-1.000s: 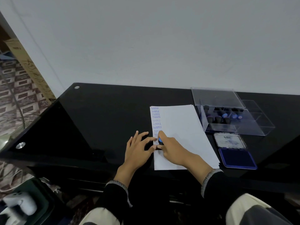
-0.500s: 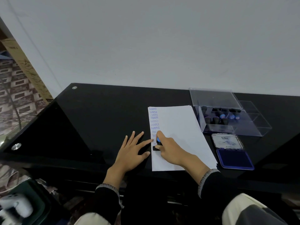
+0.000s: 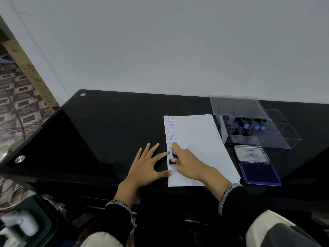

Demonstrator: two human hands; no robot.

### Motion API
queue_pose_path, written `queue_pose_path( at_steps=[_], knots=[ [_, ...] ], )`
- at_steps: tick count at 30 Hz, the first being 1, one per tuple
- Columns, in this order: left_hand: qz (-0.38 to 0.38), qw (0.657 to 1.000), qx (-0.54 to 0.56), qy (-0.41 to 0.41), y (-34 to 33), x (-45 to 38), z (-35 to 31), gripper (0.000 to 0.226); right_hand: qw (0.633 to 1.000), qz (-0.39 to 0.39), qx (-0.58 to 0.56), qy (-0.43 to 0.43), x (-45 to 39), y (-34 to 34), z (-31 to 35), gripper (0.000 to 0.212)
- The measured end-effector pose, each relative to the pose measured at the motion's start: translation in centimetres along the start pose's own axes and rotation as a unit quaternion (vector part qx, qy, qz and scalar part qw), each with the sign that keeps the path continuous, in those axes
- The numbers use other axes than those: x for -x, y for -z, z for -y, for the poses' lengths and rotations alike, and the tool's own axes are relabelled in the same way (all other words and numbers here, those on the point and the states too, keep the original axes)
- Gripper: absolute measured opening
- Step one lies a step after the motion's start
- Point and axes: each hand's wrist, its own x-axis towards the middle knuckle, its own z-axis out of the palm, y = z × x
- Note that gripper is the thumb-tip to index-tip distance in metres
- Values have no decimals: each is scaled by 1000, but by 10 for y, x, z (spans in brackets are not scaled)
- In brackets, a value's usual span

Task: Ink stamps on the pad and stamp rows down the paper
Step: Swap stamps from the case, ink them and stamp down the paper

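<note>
Head view: a white sheet of paper (image 3: 197, 148) lies flat on a black glossy table (image 3: 110, 125), its near edge close to the table's front edge. A column of blue "SAMPLE" prints (image 3: 170, 129) runs down the paper's left margin, from the far corner toward the hands; the lowest prints are partly hidden by the right hand. The right hand (image 3: 190, 164) rests on the paper's left portion, fingers curled round a small stamp (image 3: 173, 156) with a blue top and a black base; the index finger lies extended over the top. The black base sits at the paper's left margin, below the printed column; whether it presses on the sheet cannot be told. The left hand (image 3: 146, 166) lies flat on the table just beside the paper's left edge, fingers spread apart and straight, with the thumb tip and the index fingertip touching that edge. To the right of the paper, an open ink pad (image 3: 259, 172) shows its dark blue surface, its lid (image 3: 251, 155) folded back behind it. Beyond the pad stands a clear plastic box (image 3: 252, 129) with its lid raised, holding several more stamps in compartments. A pale wall (image 3: 160, 50) rises behind the table.
</note>
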Motion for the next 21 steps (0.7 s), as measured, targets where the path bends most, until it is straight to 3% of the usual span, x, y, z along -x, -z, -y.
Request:
queue_pose_path(
  at_steps=[4,15,18,21],
  knots=[
    [-3,1000,-6,-6,-1,0,1,82,999,-1,40,-13,-1,-6,2,34],
    [-6,1000,-1,-5,0,0,1,84,1000,1,9,-27,6,-5,6,36],
    [-13,1000,-3,-7,1,1,1,85,993,-2,-104,-61,7,4,3,18],
    [-10,1000,-2,-7,2,1,1,85,939,-110,-285,-155,13,18,-9,9]
  ],
)
